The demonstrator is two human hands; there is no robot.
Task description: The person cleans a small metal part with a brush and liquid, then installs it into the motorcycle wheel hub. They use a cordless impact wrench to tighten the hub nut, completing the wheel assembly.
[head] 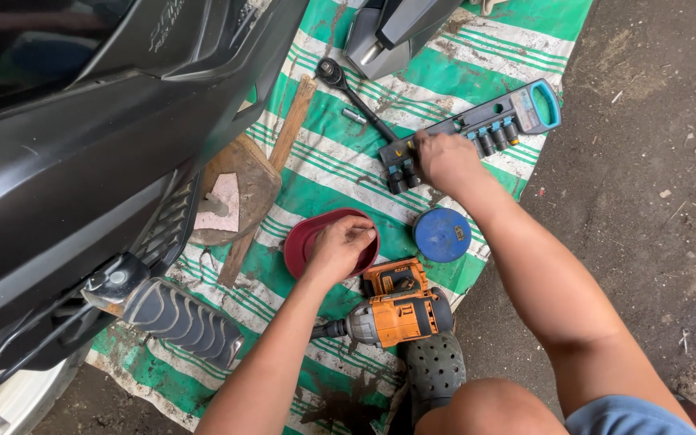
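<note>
Hidden or cut off: the dark scooter body (82, 161) filled the upper left and ran out of frame, covering much of the green-and-white striped tarp (340, 173) beneath it. A grey panel piece (388, 32) at the top edge was cut off. The inside of the red bowl (308, 242) was covered by the left hand, so its contents could not be made out. The sockets under the right hand were masked by the fingers. The person's knee and a dark perforated sandal (435, 366) closed off the bottom edge.

Left hand (340, 250): fingers curled down into the red bowl, resting on its rim and inside; whether they pinched anything could not be told.

Right hand (445, 161): fingers bent, tips pressed onto the socket holder rail (517, 109), near its middle; whether a socket was gripped could not be told.

Rail: dark with blue trim and a blue handle loop, lying slantwise on the tarp, several black sockets still seated.

Nearby items: ratchet wrench (348, 89) just beside the rail's lower end; small loose socket (354, 115) beside the wrench; blue round lid (441, 234) below the right hand; orange cordless impact driver (396, 314) just below the bowl; wooden stick (275, 161) and a rounded wooden board (239, 189) beside the scooter; ribbed footrest (183, 318) at lower left.
</note>
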